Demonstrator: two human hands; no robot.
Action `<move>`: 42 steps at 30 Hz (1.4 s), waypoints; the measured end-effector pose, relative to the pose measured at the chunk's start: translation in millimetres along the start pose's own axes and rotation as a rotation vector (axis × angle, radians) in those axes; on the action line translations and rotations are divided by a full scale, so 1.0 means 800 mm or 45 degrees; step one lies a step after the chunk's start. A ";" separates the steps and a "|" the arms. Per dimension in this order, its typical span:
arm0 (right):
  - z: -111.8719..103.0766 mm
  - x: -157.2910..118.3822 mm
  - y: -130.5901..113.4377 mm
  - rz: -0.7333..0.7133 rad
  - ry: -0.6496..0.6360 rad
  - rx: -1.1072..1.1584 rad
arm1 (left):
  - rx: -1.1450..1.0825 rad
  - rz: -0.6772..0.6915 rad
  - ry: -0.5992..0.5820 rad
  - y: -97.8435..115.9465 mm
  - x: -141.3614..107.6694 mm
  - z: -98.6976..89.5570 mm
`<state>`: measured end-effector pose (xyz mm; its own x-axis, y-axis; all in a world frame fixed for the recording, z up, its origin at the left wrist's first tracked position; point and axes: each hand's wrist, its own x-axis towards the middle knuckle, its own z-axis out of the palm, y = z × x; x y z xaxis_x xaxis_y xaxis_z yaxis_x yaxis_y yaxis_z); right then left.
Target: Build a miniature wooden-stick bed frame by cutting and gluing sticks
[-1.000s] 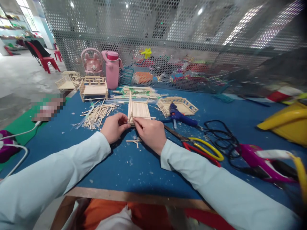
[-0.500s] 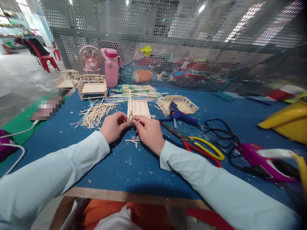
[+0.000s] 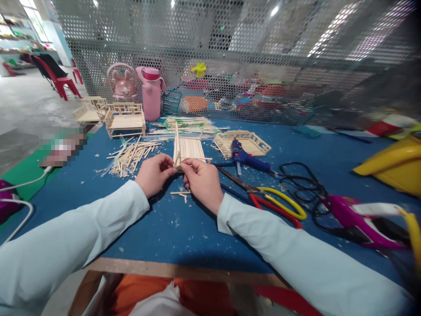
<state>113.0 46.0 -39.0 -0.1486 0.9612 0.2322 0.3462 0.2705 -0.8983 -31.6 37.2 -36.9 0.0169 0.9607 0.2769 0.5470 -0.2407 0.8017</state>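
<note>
A small piece of model furniture made of thin wooden sticks (image 3: 190, 148) lies in front of me, with slats side by side and an upright at its left. My left hand (image 3: 154, 174) pinches its near left corner between thumb and fingers. Right beside it, my right hand (image 3: 203, 181) is closed at the same corner, and its fingertips hide what they grip there. Below the hands lie a few short stick pieces (image 3: 180, 193). Loose cut sticks (image 3: 131, 156) form a pile to the left.
Finished-looking stick models (image 3: 125, 120) stand at the back left. A blue glue gun (image 3: 248, 158) rests against a stick frame (image 3: 259, 141) at right, near scissors (image 3: 279, 202), a black cord (image 3: 301, 188) and a purple tool (image 3: 365, 224). A pink bottle (image 3: 151, 96) stands behind.
Both hands stay at the near left corner of the stick model with almost no movement. The whole view has shifted very slightly.
</note>
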 end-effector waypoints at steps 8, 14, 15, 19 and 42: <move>0.001 -0.002 -0.005 0.051 0.031 0.070 | -0.019 0.010 0.008 -0.005 0.001 0.003; 0.001 -0.001 -0.006 0.064 -0.046 0.122 | -0.041 -0.004 -0.011 -0.008 0.000 0.002; 0.001 -0.001 -0.006 0.082 -0.058 0.129 | -0.041 0.003 -0.015 -0.008 0.000 0.002; 0.001 0.000 -0.008 0.122 -0.060 0.122 | -0.034 0.010 -0.008 -0.007 0.000 0.002; 0.004 0.002 0.006 -0.032 -0.043 -0.004 | 0.120 -0.033 0.034 0.003 -0.005 -0.001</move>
<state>111.3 48.9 -44.0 -0.1886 0.9518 0.2419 0.3446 0.2948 -0.8913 -30.6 32.9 -35.5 -0.0197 0.9621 0.2719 0.6232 -0.2008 0.7558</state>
